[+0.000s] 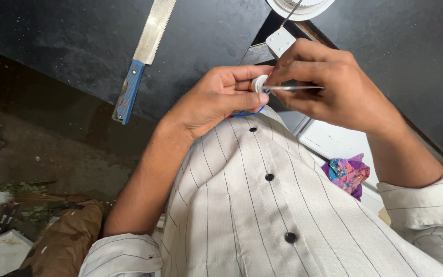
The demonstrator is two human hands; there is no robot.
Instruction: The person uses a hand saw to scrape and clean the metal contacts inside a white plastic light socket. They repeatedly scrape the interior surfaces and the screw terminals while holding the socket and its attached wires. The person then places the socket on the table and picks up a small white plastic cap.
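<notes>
My left hand (216,97) is closed around a small white round part (259,83) with blue and red wires (247,113) hanging under it; I hold it close to my chest, above my striped shirt (262,205); my right hand (334,87) pinches a thin metal tool (296,87), its tip touching the white part. I judge that I am working the tip into the part now; the next move needs a steady grip and small, careful pressure. On the dark table (78,46) lies a saw with a blue handle (142,56), well apart; a white plate (281,41) is near my fingers.
</notes>
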